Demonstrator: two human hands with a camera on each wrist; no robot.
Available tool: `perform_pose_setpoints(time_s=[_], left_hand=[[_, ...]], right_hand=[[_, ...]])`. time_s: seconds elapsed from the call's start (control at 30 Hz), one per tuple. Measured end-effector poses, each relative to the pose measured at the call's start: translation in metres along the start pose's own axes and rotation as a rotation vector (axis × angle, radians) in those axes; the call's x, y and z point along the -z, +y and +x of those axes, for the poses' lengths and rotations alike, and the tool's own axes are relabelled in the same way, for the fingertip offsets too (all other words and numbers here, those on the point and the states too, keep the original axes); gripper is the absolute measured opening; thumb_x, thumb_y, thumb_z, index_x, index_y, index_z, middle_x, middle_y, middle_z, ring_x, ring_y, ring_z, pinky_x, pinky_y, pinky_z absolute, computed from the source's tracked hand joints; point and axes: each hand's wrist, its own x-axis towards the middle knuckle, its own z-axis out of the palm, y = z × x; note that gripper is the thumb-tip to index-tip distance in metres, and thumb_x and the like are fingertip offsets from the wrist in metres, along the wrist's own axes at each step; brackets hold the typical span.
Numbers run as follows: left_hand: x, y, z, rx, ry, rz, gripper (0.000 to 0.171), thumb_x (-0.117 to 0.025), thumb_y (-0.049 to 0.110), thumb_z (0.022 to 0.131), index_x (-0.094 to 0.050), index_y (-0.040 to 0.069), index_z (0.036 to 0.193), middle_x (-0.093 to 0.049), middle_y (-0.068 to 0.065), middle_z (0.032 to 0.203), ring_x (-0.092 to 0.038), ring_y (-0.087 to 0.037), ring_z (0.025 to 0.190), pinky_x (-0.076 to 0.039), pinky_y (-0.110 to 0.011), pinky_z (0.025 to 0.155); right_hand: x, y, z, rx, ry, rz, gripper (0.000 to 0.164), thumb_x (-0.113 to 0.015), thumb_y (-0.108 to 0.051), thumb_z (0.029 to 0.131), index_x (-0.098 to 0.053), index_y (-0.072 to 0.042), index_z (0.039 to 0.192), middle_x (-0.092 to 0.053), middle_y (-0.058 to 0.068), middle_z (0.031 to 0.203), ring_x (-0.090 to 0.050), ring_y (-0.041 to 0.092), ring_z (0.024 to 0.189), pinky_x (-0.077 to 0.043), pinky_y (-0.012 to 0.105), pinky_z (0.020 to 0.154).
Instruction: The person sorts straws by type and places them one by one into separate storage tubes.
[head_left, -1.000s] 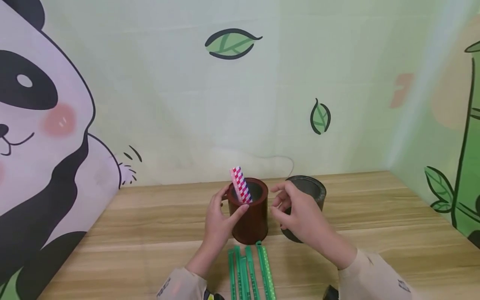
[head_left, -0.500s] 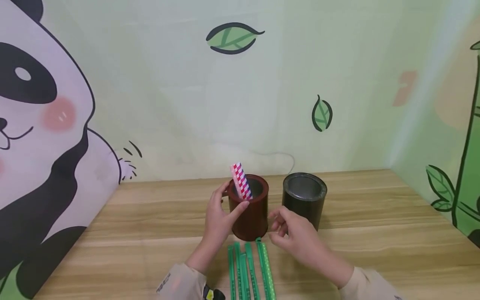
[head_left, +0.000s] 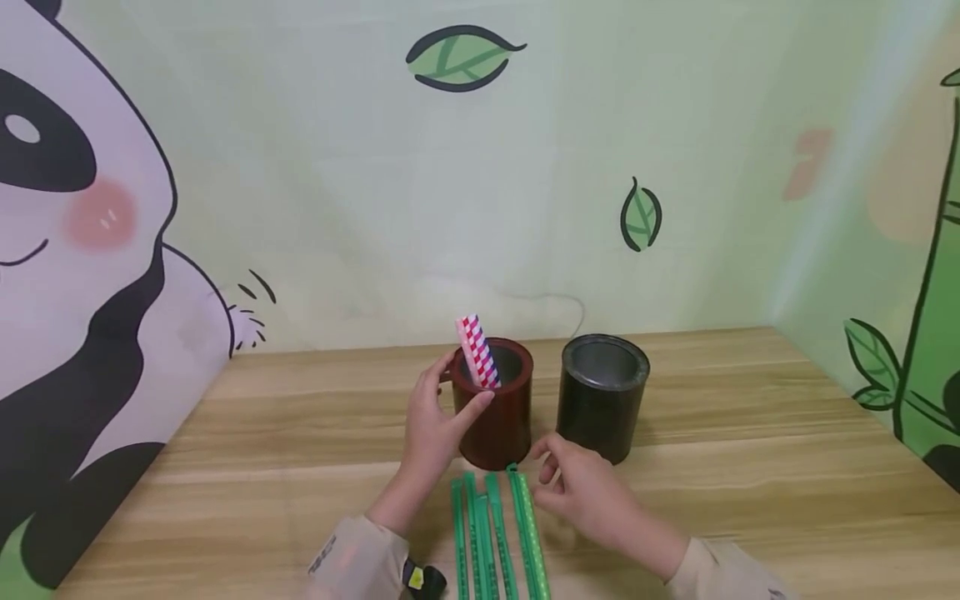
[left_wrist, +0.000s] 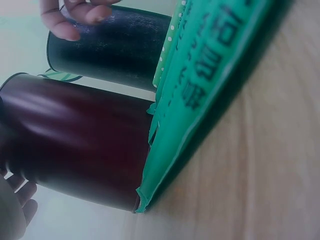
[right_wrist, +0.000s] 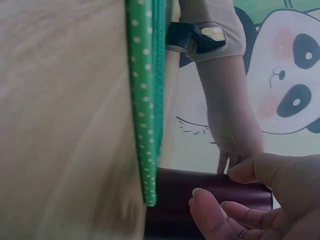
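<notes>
A dark red-brown cylindrical cup (head_left: 498, 429) stands upright on the table, with several checked paper straws (head_left: 478, 354) leaning in it. My left hand (head_left: 431, 421) holds this cup from its left side, thumb at the front of the rim and fingers toward the back. Just right of the cup's base is my right hand (head_left: 588, 496), its fingers loosely curled around nothing. It hovers close to the far ends of a green polka-dot straw (right_wrist: 141, 85) and several narrow green wrappers (left_wrist: 195, 95) with dark printing, which lie side by side in front of the cup.
A black cylindrical cup (head_left: 602, 417) stands right of the brown one, a small gap between them. Behind the wooden table (head_left: 300, 483) hangs a pale green backdrop (head_left: 337, 208) with a panda and leaves. A small black device (head_left: 427, 581) sits at the left wrist.
My right hand has come down from in front of the black cup toward the green straws, uncovering that cup. The left hand has kept its hold on the brown cup. The head view shifted slightly.
</notes>
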Motion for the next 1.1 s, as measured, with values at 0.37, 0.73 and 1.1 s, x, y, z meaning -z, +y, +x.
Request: perform_pose_setpoints(time_s=[0.37, 0.73, 1.1], left_hand=[[0.001, 0.000, 0.001, 0.000, -0.010, 0.004, 0.077, -0.075, 0.044, 0.080, -0.043, 0.014, 0.143, -0.053, -0.005, 0.135, -0.049, -0.023, 0.122, -0.042, -0.050, 0.103], [0.000, 0.000, 0.000, 0.004, -0.017, 0.004, 0.077, -0.074, 0.044, 0.080, -0.042, 0.015, 0.143, -0.053, -0.005, 0.136, -0.049, -0.024, 0.123, -0.041, -0.051, 0.104], [0.001, 0.000, 0.000, -0.003, -0.015, 0.013, 0.079, -0.074, 0.045, 0.080, -0.042, 0.012, 0.143, -0.053, -0.007, 0.135, -0.049, -0.025, 0.123, -0.042, -0.053, 0.104]], right_hand=[[-0.012, 0.007, -0.003, -0.016, -0.089, 0.019, 0.029, -0.066, -0.006, 0.075, -0.056, -0.003, 0.103, -0.058, -0.001, 0.075, -0.049, 0.005, 0.057, -0.041, 0.020, 0.053], [-0.026, 0.010, -0.004, -0.052, -0.182, 0.069, 0.032, -0.065, -0.006, 0.077, -0.052, 0.002, 0.105, -0.054, -0.004, 0.065, -0.049, 0.007, 0.042, -0.041, 0.021, 0.048], [-0.031, 0.005, -0.002, -0.058, -0.185, -0.017, 0.036, -0.068, -0.009, 0.074, -0.051, 0.005, 0.103, -0.051, -0.006, 0.053, -0.049, 0.006, 0.043, -0.038, 0.021, 0.053]])
